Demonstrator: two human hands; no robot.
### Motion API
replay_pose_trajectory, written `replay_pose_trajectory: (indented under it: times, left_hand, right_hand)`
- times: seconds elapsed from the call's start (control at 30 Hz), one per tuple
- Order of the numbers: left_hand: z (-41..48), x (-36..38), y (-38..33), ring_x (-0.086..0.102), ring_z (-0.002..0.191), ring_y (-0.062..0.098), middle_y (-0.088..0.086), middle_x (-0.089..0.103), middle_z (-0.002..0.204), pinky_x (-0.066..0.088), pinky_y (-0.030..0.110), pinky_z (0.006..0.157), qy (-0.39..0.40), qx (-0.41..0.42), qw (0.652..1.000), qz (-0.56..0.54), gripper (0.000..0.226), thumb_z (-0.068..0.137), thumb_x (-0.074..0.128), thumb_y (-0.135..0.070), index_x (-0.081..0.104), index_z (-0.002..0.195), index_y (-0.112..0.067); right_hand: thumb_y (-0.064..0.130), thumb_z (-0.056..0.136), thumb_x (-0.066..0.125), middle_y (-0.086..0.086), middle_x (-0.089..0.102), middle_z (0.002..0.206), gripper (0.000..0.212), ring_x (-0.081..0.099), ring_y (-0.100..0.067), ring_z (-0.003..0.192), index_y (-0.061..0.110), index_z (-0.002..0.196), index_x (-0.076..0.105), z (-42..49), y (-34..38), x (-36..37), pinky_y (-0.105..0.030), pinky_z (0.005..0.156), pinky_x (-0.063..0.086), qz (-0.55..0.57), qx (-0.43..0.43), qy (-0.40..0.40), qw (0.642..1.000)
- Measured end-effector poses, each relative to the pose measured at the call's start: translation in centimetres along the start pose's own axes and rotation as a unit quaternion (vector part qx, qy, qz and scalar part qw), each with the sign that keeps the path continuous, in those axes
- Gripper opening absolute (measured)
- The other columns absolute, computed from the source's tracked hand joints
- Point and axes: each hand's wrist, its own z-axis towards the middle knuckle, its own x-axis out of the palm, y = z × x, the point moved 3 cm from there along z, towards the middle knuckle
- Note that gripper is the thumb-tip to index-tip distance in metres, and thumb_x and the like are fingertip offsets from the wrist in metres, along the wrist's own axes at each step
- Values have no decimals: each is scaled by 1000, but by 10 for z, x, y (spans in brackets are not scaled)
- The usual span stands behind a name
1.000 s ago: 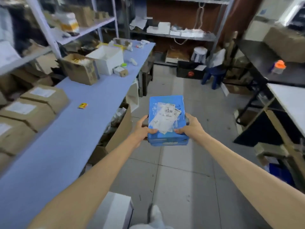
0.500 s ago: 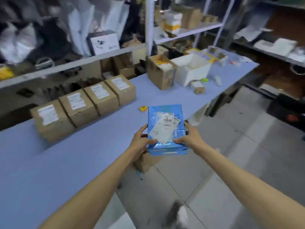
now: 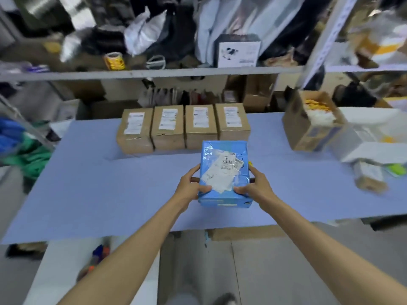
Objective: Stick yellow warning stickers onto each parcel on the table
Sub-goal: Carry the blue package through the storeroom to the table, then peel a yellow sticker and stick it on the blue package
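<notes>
A: Where am I holding it?
B: You're standing at the table point(image 3: 88, 183), holding the blue parcel point(image 3: 222, 170) over it, just before the brown parcels point(image 3: 184, 128).
A: Grip?
B: Your left hand point(image 3: 189, 188) and right hand point(image 3: 258, 187) are clasping its sides. The wrap is looking slick, the box likely light and stiff.

I have the wrapped parcel point(image 3: 223, 172) in mid-view, over the tabletop point(image 3: 88, 183), with the left hand point(image 3: 189, 186) gripping its left side and the right hand point(image 3: 256, 186) its right. Just beside its right edge a small sticker point(image 3: 250, 163) peeks out. Behind, along the tabletop's far edge, four boxes point(image 3: 184, 128) stand side by side; the parcel is in front of the rightmost one. Well apart to the right stands an open carton point(image 3: 308, 130). Above and behind it all runs a shelf point(image 3: 176, 73), with a sticker roll point(image 3: 114, 60) on its left part and a labelled box point(image 3: 239, 53) further right.
</notes>
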Motion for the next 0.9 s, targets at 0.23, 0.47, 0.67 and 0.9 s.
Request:
replay_pose_trajectory:
  times: [0.23,0.47,0.67,0.9]
  left_hand:
    - [49,-20,13,64,90,22,6,64,95,56,33,67,-32,-24,999,-24,83,71,72,10,46,140,-29]
    - [91,-18,18,65,81,17,0,64,89,56,21,61,-21,-38,999,-11,82,69,74,12,44,132,-32]
    - [119,-2,35,68,90,28,9,67,99,56,46,85,-66,-62,996,21,72,75,75,-5,44,134,-32]
    - [126,3,34,59,93,16,4,55,107,48,19,74,-114,-26,990,80,64,77,73,-7,45,130,-32]
  right_hand:
    - [1,63,85,-10,63,110,90,64,-22,93,23,140,44,64,-9,28,-35,69,57,-2,16,37,999]
    - [0,66,83,-10,58,117,97,61,-25,102,24,147,35,98,-22,31,-32,72,57,-4,62,25,998]
    - [-8,68,78,-4,54,111,92,57,-16,90,22,144,35,121,-31,35,-24,62,52,-12,80,29,996]
    - [14,73,82,-1,53,116,83,58,-17,99,30,140,35,142,-43,29,-30,72,55,-28,75,48,996]
